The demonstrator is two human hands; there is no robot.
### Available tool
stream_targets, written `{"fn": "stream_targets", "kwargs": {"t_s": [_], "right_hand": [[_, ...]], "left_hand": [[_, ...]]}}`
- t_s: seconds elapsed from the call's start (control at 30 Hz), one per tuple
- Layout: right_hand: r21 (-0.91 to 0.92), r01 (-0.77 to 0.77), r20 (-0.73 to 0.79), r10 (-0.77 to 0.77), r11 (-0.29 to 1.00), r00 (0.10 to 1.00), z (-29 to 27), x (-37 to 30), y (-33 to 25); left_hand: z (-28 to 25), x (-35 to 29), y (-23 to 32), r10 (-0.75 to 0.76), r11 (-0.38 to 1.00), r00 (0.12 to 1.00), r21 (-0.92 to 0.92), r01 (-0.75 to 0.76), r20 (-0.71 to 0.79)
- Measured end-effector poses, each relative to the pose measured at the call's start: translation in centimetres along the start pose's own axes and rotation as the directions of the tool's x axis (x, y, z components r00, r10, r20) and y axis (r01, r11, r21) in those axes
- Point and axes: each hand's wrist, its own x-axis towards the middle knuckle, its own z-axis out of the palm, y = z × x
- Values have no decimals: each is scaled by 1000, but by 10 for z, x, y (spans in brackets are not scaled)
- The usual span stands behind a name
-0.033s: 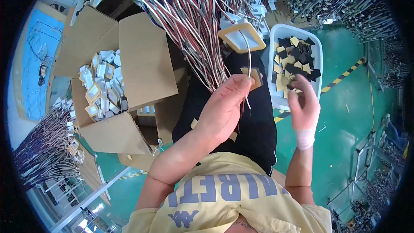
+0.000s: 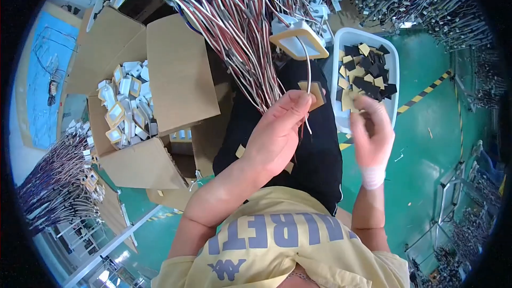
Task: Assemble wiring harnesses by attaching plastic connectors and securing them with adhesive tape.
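Note:
My left hand (image 2: pixel 277 130) is above my lap with thumb and finger pinched on a thin white cable (image 2: pixel 308 72). The cable runs from a square white housing with a yellow frame (image 2: pixel 300 44), and its end pokes out below my fingers. Behind the fingertips a small tan square pad with a dark edge (image 2: pixel 316 95) shows; whether the same hand grips it is hidden. My right hand (image 2: pixel 375 133) is curled at the near end of a white plastic bin (image 2: pixel 396 69). Its fingertips are blurred. Inside the bin lie yellow and black foam pads (image 2: pixel 368 66).
A thick bundle of red and white cables (image 2: pixel 234 26) drapes over my legs. At left an opened cardboard box (image 2: pixel 184 80) holds many white housings (image 2: pixel 128 101). More cable bundles (image 2: pixel 58 181) are at far left. Loose yellow pads (image 2: pixel 240 152) lie on my lap.
My right hand has shifted slightly down and to the left, toward the bin's near end. My left hand and the cable are almost still.

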Motion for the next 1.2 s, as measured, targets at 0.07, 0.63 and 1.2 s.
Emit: {"fn": "stream_targets", "kwargs": {"t_s": [0.07, 0.63, 1.2], "right_hand": [[304, 52, 81, -80, 951, 994, 15, -3, -38], [521, 156, 34, -203, 839, 979, 32, 4, -57], [444, -43, 314, -110, 895, 943, 22, 19, -89]], "left_hand": [[1, -3, 3, 4, 1000, 1000, -27, -4, 1], [20, -15, 17, 79, 996, 996, 39, -78, -28], [34, -27, 40, 472, 739, 881, 555, -381, -24]]}}
